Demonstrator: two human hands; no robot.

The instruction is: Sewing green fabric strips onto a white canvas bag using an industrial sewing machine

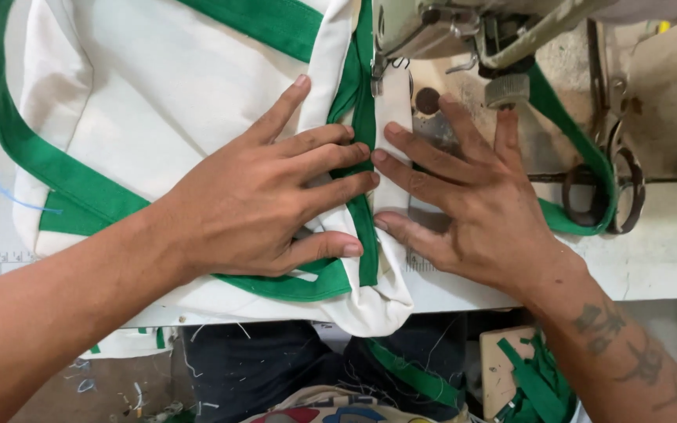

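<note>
A cream canvas bag (pixel 158 94) with green binding tape (pixel 365 157) lies on the sewing table. My left hand (pixel 260 196) presses flat on the cloth, fingers spread, fingertips on the green tape. My right hand (pixel 464 196) presses flat on the other side of the tape, fingers touching the cream edge strip. Just beyond both hands the tape runs under the presser foot (pixel 378 74) of the sewing machine (pixel 464 27). Neither hand grips anything.
Scissors (pixel 620 180) lie at the right on the machine bed, looped by a green strap (pixel 581 149). The table's front edge (pixel 652 282) runs below my right wrist. Green tape scraps on a small box (pixel 526 376) and loose threads sit below.
</note>
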